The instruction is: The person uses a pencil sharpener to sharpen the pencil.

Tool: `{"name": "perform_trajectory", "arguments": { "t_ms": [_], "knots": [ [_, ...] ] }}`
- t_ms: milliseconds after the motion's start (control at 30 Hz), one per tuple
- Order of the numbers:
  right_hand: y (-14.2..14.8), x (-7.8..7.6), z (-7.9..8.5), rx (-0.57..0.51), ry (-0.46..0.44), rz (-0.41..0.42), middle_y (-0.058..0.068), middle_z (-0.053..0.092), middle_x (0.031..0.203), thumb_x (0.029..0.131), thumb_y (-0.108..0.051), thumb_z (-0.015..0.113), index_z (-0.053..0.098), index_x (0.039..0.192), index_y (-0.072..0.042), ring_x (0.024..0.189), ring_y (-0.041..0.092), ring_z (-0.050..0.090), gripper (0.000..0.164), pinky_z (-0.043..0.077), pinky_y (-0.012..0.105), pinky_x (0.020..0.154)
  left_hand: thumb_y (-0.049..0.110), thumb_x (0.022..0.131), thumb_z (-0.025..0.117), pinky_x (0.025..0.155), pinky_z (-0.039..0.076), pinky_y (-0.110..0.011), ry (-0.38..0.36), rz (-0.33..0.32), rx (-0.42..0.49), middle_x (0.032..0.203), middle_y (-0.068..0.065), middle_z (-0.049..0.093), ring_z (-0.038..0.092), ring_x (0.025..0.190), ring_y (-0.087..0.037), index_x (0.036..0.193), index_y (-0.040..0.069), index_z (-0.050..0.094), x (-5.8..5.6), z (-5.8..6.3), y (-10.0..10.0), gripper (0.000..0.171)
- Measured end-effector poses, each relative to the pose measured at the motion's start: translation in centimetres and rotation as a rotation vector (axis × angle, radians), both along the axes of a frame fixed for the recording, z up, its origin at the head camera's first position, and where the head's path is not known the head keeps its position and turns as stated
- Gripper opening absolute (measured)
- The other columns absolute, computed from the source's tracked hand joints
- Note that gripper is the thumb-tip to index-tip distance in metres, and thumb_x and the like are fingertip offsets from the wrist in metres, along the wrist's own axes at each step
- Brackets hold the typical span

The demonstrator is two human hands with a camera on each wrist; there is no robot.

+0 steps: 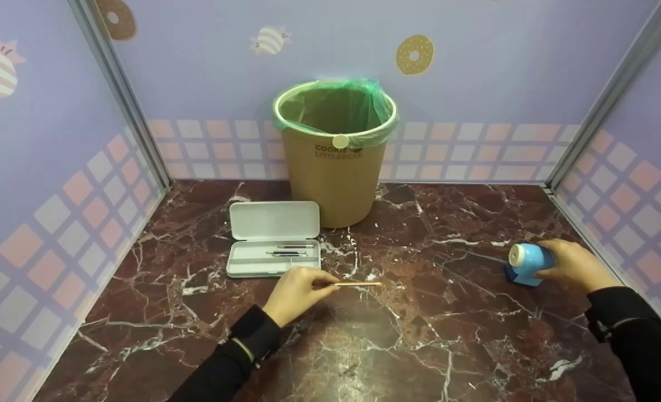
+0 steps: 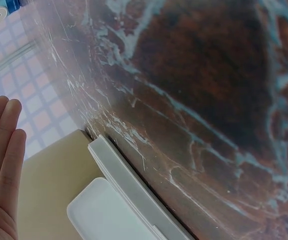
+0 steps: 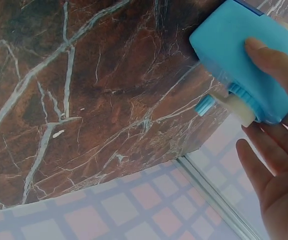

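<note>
Between thumb and fingers, my left hand (image 1: 299, 293) pinches a pencil (image 1: 361, 284), which points right and lies nearly level over the table. In the left wrist view only part of that hand (image 2: 1, 165) shows at the left edge. Far to the right, my right hand (image 1: 573, 265) grips a blue crank pencil sharpener (image 1: 538, 258) from its right side. The right wrist view shows the thumb across the sharpener's body (image 3: 239, 42) and its cream crank (image 3: 236, 107) with a small blue knob. The sharpener's round cream end faces the left hand's side.
Just beyond the left hand, a white pencil case (image 1: 241, 268) lies with its lid (image 1: 274, 220) raised and several pencils (image 1: 288, 254) inside. A tan bin (image 1: 336, 178) with a green liner (image 1: 372, 97) stands behind it. Patterned walls (image 1: 475, 151) enclose the marbled table (image 1: 419, 346).
</note>
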State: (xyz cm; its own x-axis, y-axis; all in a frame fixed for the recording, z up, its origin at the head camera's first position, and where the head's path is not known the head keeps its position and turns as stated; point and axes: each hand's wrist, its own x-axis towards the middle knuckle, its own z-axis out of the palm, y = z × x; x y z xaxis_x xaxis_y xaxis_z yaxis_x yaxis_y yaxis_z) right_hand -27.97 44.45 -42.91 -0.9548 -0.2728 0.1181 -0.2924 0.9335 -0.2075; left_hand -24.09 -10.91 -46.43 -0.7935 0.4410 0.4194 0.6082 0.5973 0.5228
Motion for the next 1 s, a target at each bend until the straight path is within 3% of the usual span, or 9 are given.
{"name": "perform_trajectory", "arguments": {
  "t_ms": [200, 400, 667, 1000],
  "knots": [
    [-0.7, 0.4, 0.3, 0.01, 0.035, -0.001, 0.039, 0.067, 0.113, 0.07, -0.021, 0.091, 0.061, 0.121, 0.018, 0.097, 0.054, 0.066, 0.071, 0.052, 0.065, 0.086, 0.014, 0.089, 0.077, 0.074, 0.061, -0.031, -0.001, 0.001, -0.007, 0.09, -0.005, 0.081, 0.075, 0.075, -0.015, 0.097, 0.01, 0.081, 0.1, 0.0, -0.1, 0.01],
    [-3.3, 1.0, 0.7, 0.028, 0.076, 0.012, 0.034, 0.07, 0.114, 0.072, -0.029, 0.09, 0.065, 0.121, 0.011, 0.095, 0.049, 0.069, 0.068, 0.054, 0.063, 0.085, 0.015, 0.089, 0.077, 0.074, 0.06, -0.029, 0.013, 0.009, -0.019, 0.09, -0.004, 0.081, 0.075, 0.075, -0.014, 0.097, 0.011, 0.082, 0.0, 0.0, -0.1, 0.01],
    [-9.3, 1.6, 0.8, 0.059, 0.164, 0.113, 0.026, 0.073, 0.111, 0.068, -0.037, 0.093, 0.069, 0.118, 0.004, 0.092, 0.04, 0.072, 0.069, 0.058, 0.057, 0.081, 0.016, 0.09, 0.077, 0.073, 0.06, -0.029, 0.006, -0.004, -0.01, 0.089, -0.004, 0.081, 0.076, 0.076, -0.015, 0.097, 0.009, 0.082, 0.1, -0.1, 0.1, 0.01],
    [-17.2, 2.4, 0.1, 0.083, 0.261, 0.312, 0.012, 0.077, 0.103, 0.063, -0.044, 0.094, 0.074, 0.109, -0.003, 0.086, 0.026, 0.074, 0.066, 0.062, 0.044, 0.078, 0.015, 0.089, 0.077, 0.072, 0.06, -0.027, 0.02, -0.002, -0.012, 0.089, -0.004, 0.081, 0.075, 0.074, -0.014, 0.096, 0.01, 0.082, 0.1, -0.1, 0.3, 0.01]
  ]
}}
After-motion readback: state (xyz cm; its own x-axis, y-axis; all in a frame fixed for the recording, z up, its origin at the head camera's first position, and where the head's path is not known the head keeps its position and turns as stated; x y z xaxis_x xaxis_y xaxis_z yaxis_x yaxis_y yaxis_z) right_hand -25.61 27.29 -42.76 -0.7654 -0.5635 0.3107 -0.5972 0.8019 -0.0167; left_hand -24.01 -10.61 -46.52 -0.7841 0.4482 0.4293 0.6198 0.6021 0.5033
